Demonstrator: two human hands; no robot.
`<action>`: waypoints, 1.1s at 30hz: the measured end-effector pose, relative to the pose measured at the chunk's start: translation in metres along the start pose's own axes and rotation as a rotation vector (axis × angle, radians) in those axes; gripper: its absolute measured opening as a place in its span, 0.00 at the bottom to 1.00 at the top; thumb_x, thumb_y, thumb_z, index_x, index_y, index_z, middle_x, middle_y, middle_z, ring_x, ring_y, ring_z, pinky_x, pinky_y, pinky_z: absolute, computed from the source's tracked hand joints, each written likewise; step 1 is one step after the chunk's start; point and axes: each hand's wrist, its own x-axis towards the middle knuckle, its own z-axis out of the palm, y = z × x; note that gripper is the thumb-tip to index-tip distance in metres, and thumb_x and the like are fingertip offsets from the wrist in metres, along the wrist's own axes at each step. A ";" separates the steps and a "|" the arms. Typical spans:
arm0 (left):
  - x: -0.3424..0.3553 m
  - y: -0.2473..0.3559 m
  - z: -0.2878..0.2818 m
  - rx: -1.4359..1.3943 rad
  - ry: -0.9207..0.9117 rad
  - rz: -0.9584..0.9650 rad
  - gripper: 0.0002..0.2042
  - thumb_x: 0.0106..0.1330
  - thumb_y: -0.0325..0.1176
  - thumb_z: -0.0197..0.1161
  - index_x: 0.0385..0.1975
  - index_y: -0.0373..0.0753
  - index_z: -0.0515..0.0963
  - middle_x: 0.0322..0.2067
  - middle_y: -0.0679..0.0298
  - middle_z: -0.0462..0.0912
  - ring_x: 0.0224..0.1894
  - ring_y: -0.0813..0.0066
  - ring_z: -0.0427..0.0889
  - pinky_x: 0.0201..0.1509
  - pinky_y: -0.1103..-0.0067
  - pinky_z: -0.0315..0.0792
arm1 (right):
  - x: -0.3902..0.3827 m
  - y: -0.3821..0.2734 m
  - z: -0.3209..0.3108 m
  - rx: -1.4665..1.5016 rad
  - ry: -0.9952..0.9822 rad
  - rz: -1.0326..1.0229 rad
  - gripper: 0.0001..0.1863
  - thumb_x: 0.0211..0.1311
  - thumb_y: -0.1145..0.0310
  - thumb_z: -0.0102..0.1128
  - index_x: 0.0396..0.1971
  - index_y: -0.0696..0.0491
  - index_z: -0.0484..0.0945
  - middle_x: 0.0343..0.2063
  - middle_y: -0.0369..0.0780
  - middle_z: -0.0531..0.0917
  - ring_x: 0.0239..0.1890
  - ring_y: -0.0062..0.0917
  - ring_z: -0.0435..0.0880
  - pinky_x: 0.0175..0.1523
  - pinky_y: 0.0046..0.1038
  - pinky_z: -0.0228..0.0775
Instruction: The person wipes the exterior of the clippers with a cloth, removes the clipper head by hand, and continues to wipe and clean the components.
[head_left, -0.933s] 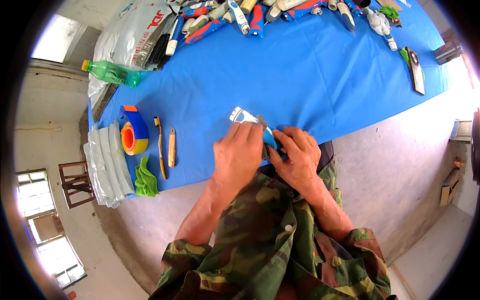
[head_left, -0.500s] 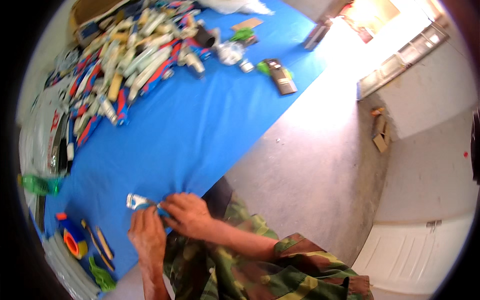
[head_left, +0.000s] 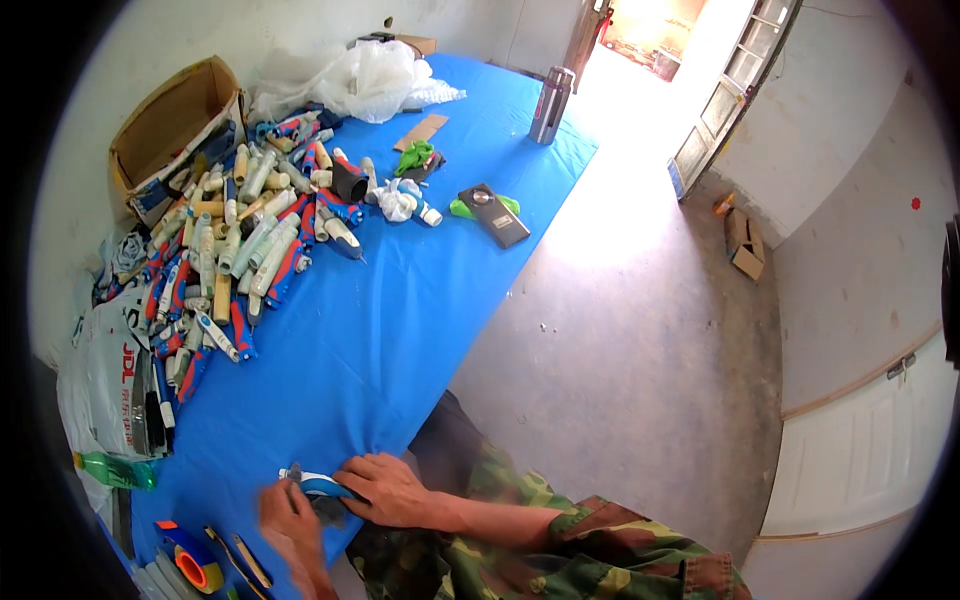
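My right hand (head_left: pixel 388 490) is closed round one end of a white-and-blue electric toothbrush handle (head_left: pixel 322 485), held over the near edge of the blue-covered table. At its other end my left hand (head_left: pixel 290 515) is closed and blurred by motion. A grey, cloth-like piece (head_left: pixel 327 511) shows beside the left fingers and under the handle; its exact kind is unclear. Ahead lies a big heap of similar toothbrush handles (head_left: pixel 262 245), white, cream and red-and-blue.
An open cardboard box (head_left: pixel 175 125) stands behind the heap, near clear plastic wrap (head_left: pixel 365 80). A steel flask (head_left: pixel 550 105) and a dark flat device (head_left: pixel 495 215) on green cloth are farther right. An orange-and-blue tape roll (head_left: pixel 200 570) and thin brushes (head_left: pixel 240 562) lie near left.
The view has tilted up, so the hands sit lower in it and the flask and box show fully. My left hand has shifted along the handle, and more of its blue side shows.
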 end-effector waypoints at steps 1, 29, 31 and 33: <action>-0.004 0.004 0.006 -0.008 -0.009 0.062 0.07 0.71 0.25 0.64 0.45 0.33 0.83 0.38 0.51 0.82 0.41 0.46 0.82 0.45 0.57 0.76 | 0.001 -0.002 -0.003 0.004 -0.013 0.021 0.24 0.61 0.67 0.74 0.56 0.55 0.82 0.43 0.41 0.80 0.44 0.38 0.82 0.47 0.40 0.73; -0.006 0.012 0.012 0.083 -0.044 0.554 0.12 0.68 0.29 0.67 0.49 0.41 0.87 0.52 0.66 0.89 0.50 0.62 0.87 0.53 0.67 0.84 | 0.015 -0.012 -0.016 -0.199 -0.347 0.234 0.18 0.72 0.59 0.63 0.52 0.55 0.85 0.34 0.44 0.82 0.39 0.44 0.85 0.42 0.45 0.77; 0.007 0.003 0.027 -0.140 0.023 0.408 0.09 0.69 0.24 0.63 0.46 0.35 0.85 0.41 0.55 0.84 0.42 0.50 0.83 0.45 0.59 0.78 | 0.015 -0.015 -0.016 -0.165 -0.273 0.214 0.17 0.73 0.59 0.63 0.51 0.55 0.85 0.34 0.44 0.83 0.38 0.45 0.86 0.40 0.46 0.78; 0.016 -0.007 0.027 -0.237 0.057 0.331 0.08 0.69 0.22 0.62 0.45 0.32 0.84 0.36 0.50 0.81 0.39 0.45 0.81 0.40 0.55 0.75 | 0.015 -0.017 -0.015 -0.134 -0.242 0.221 0.17 0.74 0.58 0.62 0.49 0.56 0.85 0.34 0.45 0.85 0.37 0.46 0.87 0.39 0.46 0.78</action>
